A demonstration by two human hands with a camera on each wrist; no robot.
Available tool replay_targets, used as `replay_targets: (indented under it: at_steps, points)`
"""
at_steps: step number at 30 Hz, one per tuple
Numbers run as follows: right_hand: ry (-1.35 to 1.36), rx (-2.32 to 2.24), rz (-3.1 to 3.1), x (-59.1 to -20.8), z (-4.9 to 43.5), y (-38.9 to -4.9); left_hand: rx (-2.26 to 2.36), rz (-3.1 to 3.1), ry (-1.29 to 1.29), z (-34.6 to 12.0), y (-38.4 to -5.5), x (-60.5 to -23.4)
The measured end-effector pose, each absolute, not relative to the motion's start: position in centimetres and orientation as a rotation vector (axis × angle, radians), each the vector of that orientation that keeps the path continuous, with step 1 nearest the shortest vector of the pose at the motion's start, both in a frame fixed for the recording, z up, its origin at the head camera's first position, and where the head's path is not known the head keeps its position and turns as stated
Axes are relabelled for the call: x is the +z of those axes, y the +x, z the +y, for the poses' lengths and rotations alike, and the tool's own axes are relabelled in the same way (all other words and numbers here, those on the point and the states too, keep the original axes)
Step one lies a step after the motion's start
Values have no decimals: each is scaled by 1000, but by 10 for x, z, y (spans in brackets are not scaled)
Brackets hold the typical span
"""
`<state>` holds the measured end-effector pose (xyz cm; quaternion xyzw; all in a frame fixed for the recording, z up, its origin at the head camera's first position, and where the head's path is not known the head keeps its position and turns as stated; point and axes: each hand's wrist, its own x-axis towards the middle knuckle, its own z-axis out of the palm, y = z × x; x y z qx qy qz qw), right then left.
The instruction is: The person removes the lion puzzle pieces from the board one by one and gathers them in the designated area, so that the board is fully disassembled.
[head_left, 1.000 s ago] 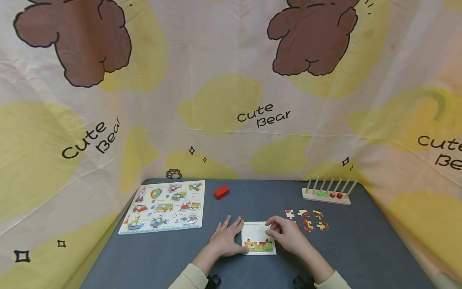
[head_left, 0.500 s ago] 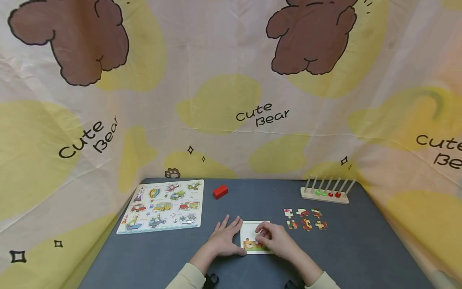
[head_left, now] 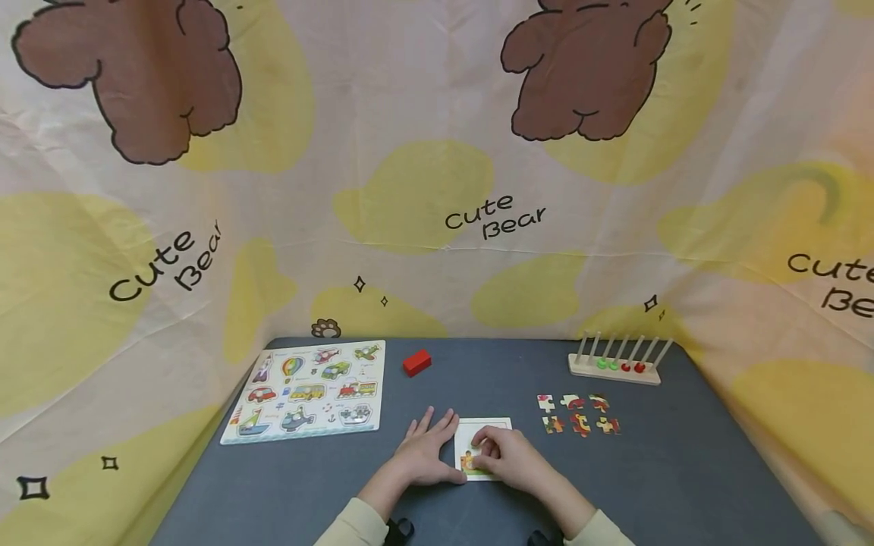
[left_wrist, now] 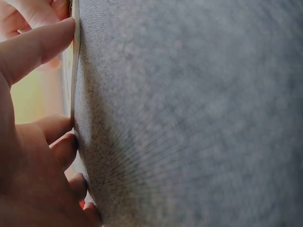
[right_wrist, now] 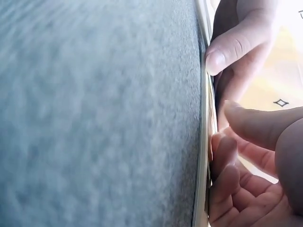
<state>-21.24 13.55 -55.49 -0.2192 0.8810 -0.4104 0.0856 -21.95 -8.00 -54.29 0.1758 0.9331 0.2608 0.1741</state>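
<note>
A small white puzzle tray lies in front of me, with colourful jigsaw pieces along its near side. My left hand is spread at the tray's left edge, its thumb on the near left corner. In the left wrist view, thumb and fingertips rest along the tray edge. My right hand is over the tray and covers much of the picture. Its bent fingers touch the tray surface in the right wrist view, where the thumb stands apart from them. No piece shows between its fingertips.
Several loose jigsaw pieces lie in two rows to the right of the tray. Farther back stands a peg counting rack with green and red beads. A red block and a vehicle picture board are at the left.
My right hand has moved left and slightly down over the tray, covering more of the pieces in it. The left hand keeps its place at the tray's edge.
</note>
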Motion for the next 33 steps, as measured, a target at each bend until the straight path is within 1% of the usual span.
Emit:
replay_targets:
  at_steps: [12, 33]
  points:
    - [-691, -1099, 2682, -555, 126, -212, 760, 2605, 528, -86, -221, -545]
    - [-613, -1083, 2703, -555, 121, -205, 774, 2604, 516, -84, -221, -545]
